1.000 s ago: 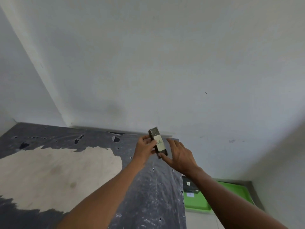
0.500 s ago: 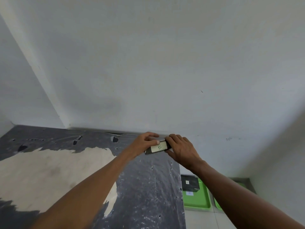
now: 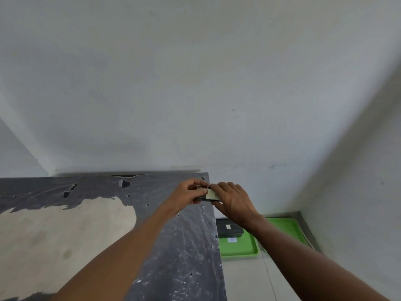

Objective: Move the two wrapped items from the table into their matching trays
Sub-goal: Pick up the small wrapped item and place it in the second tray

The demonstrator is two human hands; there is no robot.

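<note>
We have tipped the wrapped item (image 3: 208, 194) from upright to flat, both hands' grip, left hand (image 3: 189, 194) and right hand (image 3: 233, 199), closed on it above the worktop (image 3: 184, 235) edge, ready for the green tray (image 3: 238, 249).

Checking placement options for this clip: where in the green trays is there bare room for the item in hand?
The near green tray is bare along its front, below the dark wrapped item filling its back. The far green tray shows bare floor right of the right hand's forearm, which hides the rest.
</note>
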